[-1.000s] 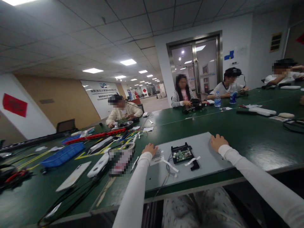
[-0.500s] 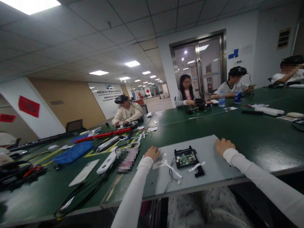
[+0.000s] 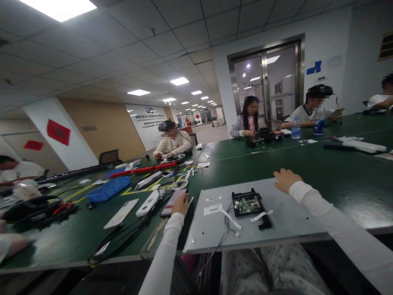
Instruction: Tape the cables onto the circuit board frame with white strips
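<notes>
A flat grey metal panel (image 3: 215,233) lies at the table's front edge. On it are a green circuit board (image 3: 249,205) in a black bracket, white tape strips, a loose cable (image 3: 226,229) and paper labels. My left hand (image 3: 180,204) is off the panel's left side, over a phone with a pinkish screen (image 3: 170,208). Its fingers are curled together, and a thin white strip (image 3: 190,201) shows beside them; what they hold is unclear. My right hand (image 3: 287,180) rests at the panel's far right corner, fingers apart, holding nothing.
Left of me lie a white phone (image 3: 121,214), a white device with black cables (image 3: 148,203), a blue tray (image 3: 108,189) and a red power strip (image 3: 147,169). Several people sit around the green table. Bottles (image 3: 296,129) stand at the far side.
My left hand has left the panel's left edge and moved left over the phone, its fingers curled. My right hand has loosened at the far corner. The view has turned slightly left.
</notes>
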The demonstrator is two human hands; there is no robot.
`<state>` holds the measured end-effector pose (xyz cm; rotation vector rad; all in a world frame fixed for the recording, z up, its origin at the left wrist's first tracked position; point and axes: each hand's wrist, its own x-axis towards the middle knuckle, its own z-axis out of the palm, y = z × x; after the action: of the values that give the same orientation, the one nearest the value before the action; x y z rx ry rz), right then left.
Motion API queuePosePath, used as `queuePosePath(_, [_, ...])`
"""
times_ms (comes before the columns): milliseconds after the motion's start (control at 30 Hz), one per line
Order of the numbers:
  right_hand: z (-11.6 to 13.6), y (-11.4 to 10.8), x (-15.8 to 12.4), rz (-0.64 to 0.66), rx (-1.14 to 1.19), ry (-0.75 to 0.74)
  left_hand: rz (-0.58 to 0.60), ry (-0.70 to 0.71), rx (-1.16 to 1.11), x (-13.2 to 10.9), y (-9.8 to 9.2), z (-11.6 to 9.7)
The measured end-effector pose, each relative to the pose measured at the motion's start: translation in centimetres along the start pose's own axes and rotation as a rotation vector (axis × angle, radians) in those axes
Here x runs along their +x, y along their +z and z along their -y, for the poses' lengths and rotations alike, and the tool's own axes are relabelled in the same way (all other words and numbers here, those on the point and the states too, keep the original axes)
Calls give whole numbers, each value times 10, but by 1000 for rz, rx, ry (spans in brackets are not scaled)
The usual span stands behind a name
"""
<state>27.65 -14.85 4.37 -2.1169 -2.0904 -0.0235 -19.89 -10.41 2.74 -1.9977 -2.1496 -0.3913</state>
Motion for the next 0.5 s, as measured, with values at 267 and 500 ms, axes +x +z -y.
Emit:
queuePosePath(267, [48, 6, 32, -93, 223, -192, 49, -46, 46, 0, 0, -26])
queuePosePath(500, [51, 44, 42, -238, 338, -94, 29, -135, 207, -20, -5, -40])
